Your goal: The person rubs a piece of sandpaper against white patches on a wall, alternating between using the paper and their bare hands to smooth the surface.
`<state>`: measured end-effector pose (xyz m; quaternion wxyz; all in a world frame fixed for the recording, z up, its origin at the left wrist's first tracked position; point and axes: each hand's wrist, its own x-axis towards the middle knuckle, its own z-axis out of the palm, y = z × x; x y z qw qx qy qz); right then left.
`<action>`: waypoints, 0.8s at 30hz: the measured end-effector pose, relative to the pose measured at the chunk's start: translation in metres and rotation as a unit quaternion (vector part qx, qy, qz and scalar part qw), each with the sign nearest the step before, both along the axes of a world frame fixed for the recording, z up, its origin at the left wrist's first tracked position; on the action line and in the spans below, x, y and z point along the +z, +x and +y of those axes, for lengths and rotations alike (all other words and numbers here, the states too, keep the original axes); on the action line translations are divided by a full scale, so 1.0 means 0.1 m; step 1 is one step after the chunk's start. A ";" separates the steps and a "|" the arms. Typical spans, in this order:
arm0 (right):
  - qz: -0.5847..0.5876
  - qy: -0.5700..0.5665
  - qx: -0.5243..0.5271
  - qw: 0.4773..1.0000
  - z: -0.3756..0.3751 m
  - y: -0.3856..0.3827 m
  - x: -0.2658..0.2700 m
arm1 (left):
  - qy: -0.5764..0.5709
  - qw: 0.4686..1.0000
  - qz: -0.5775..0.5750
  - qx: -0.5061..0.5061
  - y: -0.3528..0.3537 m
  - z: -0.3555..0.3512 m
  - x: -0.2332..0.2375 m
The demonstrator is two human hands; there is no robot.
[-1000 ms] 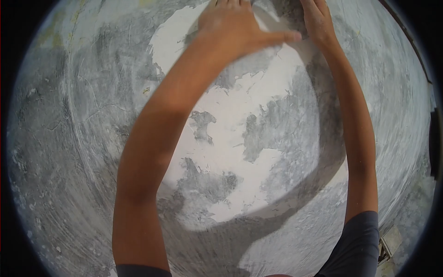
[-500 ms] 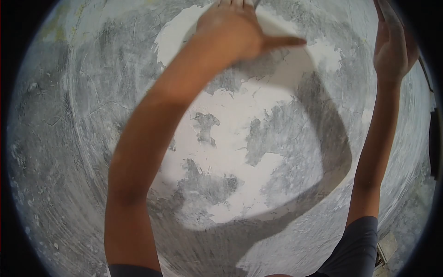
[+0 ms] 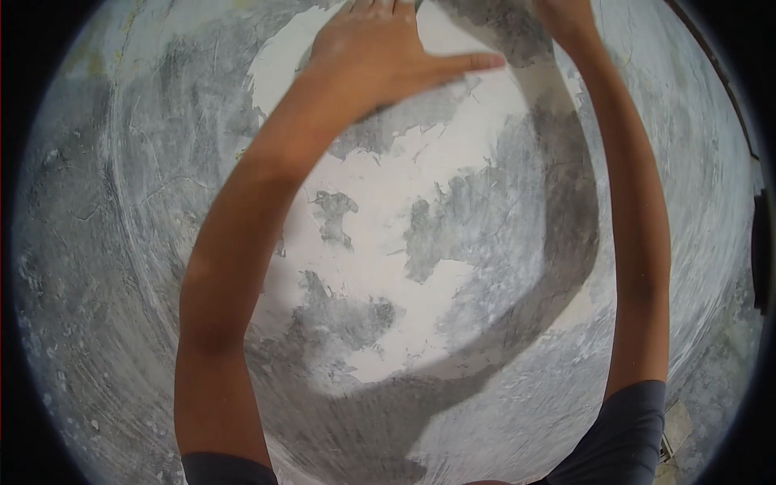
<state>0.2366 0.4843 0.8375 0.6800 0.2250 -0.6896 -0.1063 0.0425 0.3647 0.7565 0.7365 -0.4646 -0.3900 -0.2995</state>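
Note:
My left hand (image 3: 372, 44) reaches up to a grey wall (image 3: 178, 153) at the top of the head view. Its thumb is stretched out to the right, and the back of the hand faces me. The fingers point upward, with whitish smears on them, and their tips are cut off by the frame edge. Around and below it spread uneven patches of white plaster (image 3: 376, 194). My right hand (image 3: 570, 20) is raised at the top edge, right of the left one; its fingers are out of frame, so anything in them is hidden.
Grey areas show between the white patches, and shadows of my arms (image 3: 570, 194) fall across the wall. A dark cable-like line (image 3: 719, 61) runs along the upper right. A dark object (image 3: 761, 250) stands at the right edge, and a pale block-like piece (image 3: 677, 428) lies lower right.
My right hand has swung left and upward, from the right side toward the left hand. My left hand appears slightly farther left and up; the wall's patches have shifted left in view too.

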 end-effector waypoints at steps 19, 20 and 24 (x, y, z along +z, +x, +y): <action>-0.054 -0.072 0.095 0.991 0.05 -0.22 0.00 | -0.421 0.873 -0.225 0.095 0.41 -0.70 0.45; -0.049 -0.052 0.093 0.993 0.07 -0.22 0.02 | -0.452 0.858 -0.219 0.104 0.42 -0.73 0.40; -0.041 -0.057 0.142 0.987 0.00 -0.19 0.00 | -0.144 0.986 -0.048 0.075 0.09 -0.16 -0.23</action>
